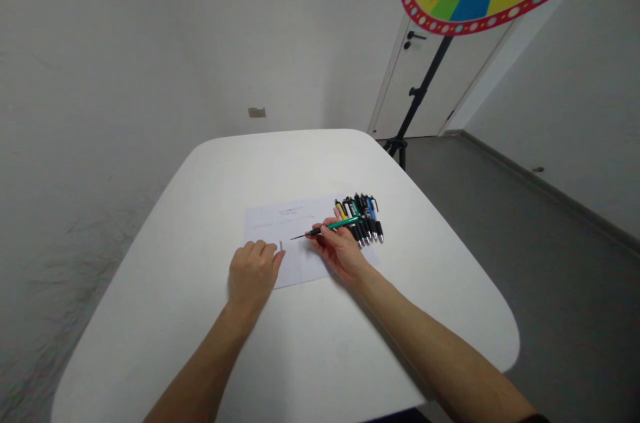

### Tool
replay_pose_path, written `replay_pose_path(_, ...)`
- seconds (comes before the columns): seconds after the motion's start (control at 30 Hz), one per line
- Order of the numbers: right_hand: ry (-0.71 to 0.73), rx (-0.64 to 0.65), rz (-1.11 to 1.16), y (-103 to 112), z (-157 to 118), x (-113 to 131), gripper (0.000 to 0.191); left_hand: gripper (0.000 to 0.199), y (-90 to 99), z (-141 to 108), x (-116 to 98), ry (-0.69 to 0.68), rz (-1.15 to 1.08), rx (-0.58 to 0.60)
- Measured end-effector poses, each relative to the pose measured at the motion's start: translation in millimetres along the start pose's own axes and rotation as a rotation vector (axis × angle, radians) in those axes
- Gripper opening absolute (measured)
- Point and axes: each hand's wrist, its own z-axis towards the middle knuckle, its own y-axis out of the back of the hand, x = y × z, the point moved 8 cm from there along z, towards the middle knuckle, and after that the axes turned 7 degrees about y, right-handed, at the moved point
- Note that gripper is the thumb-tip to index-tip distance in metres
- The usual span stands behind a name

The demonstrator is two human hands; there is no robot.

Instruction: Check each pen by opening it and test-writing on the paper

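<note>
In my right hand [345,255] is a green pen [345,223] with a black grip, held slanting above the paper. A thin dark refill [299,237] sticks out of its front end toward the left. My left hand [254,266] is closed, and a small silvery piece [281,245] shows between thumb and forefinger; it looks like a pen's tip. Under both hands lies a white sheet of paper [300,269] with a few faint lines of writing. The left hand's other fingers are curled and partly hidden.
Several pens [370,226] lie in a row on the paper's right side, near my right hand. The white table [200,209] has rounded corners. Beyond it stand a colourful prize wheel [465,16] on a black stand [425,83] and a white door [430,96].
</note>
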Motion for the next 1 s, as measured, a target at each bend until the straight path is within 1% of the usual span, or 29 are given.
replay_pose_path(0.1, -0.016, 0.015, 0.009, -1.4, -0.9, -2.1, 0.034, 0.012, 8.0, 2.0, 8.1, 0.030, -0.174, -0.078)
replay_pose_path(0.17, -0.031, 0.046, 0.019, -4.7, -2.3, -4.5, 0.033, 0.012, 8.5, 2.8, 8.5, 0.018, -0.301, -0.085)
replay_pose_path(0.23, -0.047, 0.079, 0.020, -8.7, -4.5, -7.3, 0.032, 0.013, 7.4, 3.1, 5.0, -0.011, -0.382, -0.075)
replay_pose_path(0.4, -0.074, 0.114, 0.013, -14.8, -8.1, -10.8, 0.030, 0.015, 9.7, 3.5, -1.2, -0.055, -0.443, -0.060)
replay_pose_path(0.53, -0.028, 0.048, 0.035, -4.9, -0.4, 0.5, 0.032, 0.013, 16.2, 5.3, 5.8, -0.037, -0.475, -0.072)
replay_pose_path(0.63, 0.031, -0.032, 0.040, 8.5, 8.1, 14.5, 0.035, 0.016, 21.1, 6.5, 12.2, -0.025, -0.449, -0.106)
replay_pose_path(0.73, 0.057, -0.077, 0.030, 16.3, 12.1, 22.4, 0.038, 0.019, 23.3, 6.8, 10.7, -0.056, -0.361, -0.117)
replay_pose_path(0.87, 0.052, -0.049, -0.012, 13.2, 11.6, 17.9, 0.039, 0.025, 17.5, 4.8, -4.8, -0.116, -0.136, -0.074)
replay_pose_path(1.0, 0.104, -0.003, -0.149, 7.8, 11.7, 8.2, 0.040, 0.024, 2.8, 0.5, -21.3, -0.137, 0.024, 0.019)
